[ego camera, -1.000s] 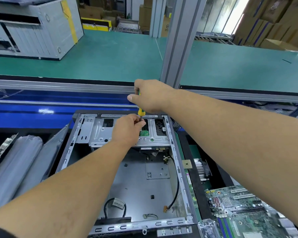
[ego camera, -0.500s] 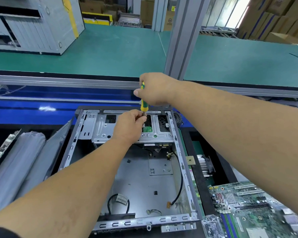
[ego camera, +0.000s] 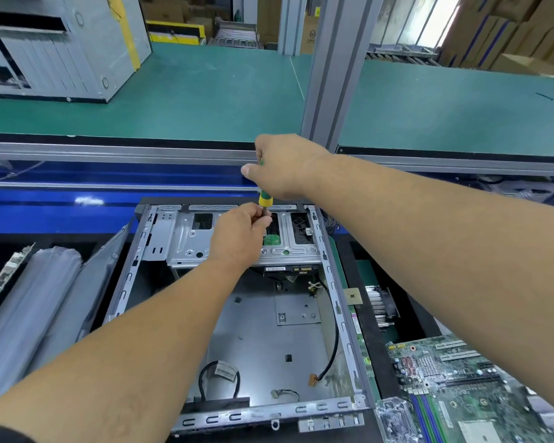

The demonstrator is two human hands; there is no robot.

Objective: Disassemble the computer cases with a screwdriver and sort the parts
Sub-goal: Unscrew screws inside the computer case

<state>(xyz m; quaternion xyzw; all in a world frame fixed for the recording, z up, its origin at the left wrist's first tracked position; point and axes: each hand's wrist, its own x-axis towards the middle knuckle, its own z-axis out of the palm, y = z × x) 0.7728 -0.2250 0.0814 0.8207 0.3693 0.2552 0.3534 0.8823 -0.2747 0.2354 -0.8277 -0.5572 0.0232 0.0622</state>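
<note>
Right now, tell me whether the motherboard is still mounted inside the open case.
No, the motherboard lies outside the case, to its right.

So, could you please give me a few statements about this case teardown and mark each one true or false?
1. The right hand grips the handle of the screwdriver. True.
2. The left hand lies flat on the floor of the computer case. False: it pinches the screwdriver's shaft, over the drive bracket at the far end.
3. A motherboard lies outside the case, to its right. True.
4. The case is closed by its side panel. False: it is open, with bare floor and loose cables showing.
5. The screwdriver lies flat on the green mat. False: it is held roughly upright.
</note>
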